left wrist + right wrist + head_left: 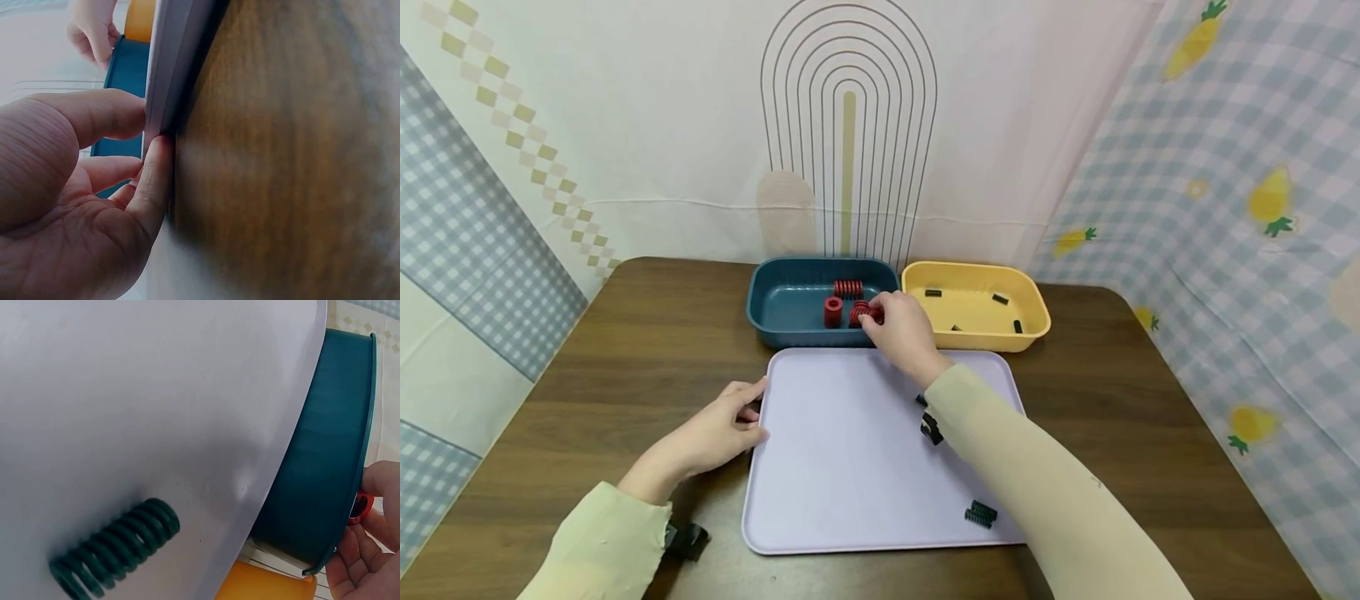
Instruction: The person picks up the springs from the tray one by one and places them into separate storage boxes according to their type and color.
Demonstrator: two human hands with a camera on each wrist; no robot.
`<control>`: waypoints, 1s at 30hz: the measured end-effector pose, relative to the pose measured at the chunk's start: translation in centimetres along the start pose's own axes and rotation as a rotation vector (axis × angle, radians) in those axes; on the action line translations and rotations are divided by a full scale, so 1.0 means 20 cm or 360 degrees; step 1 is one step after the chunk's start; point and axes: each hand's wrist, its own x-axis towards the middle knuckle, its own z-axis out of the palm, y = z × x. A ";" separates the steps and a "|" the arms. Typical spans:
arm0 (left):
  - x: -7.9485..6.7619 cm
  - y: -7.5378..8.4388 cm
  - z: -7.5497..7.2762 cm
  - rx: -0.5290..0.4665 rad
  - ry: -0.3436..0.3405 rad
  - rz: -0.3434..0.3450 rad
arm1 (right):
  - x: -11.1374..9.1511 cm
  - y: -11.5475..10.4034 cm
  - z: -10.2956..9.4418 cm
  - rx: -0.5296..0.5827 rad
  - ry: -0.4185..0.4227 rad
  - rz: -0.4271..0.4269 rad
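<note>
My right hand point(904, 330) reaches over the front rim of the teal bin point(786, 337) and pinches a red coil spring point(360, 507) between thumb and fingers. Beside it in the bin, one red spring point(832, 312) stands upright and another red spring point(848, 289) lies on its side. My left hand point(724, 425) is at the left edge of the pale lilac tray point(842, 450), thumb and fingertips touching its rim. Green springs point(981, 514) lie together near the tray's front right corner. Another green spring point(115, 549) lies farther back, partly hidden by my right sleeve in the head view.
A yellow bin point(977, 340) stands right of the teal one, with several small dark green springs inside. Both bins sit behind the tray on a brown wooden table point(647, 333). Patterned cloth point(685, 125) hangs behind and at the sides.
</note>
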 end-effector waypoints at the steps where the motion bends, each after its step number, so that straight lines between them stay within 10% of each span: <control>1: 0.00 0.00 0.00 0.0000 0.0000 -0.0001 | 0.00 0.00 0.00 0.0005 -0.0003 0.0001; 30: 0.00 0.00 0.00 -0.0012 -0.0015 -0.0007 | -0.20 0.21 -0.22 0.0279 -0.0291 -0.0228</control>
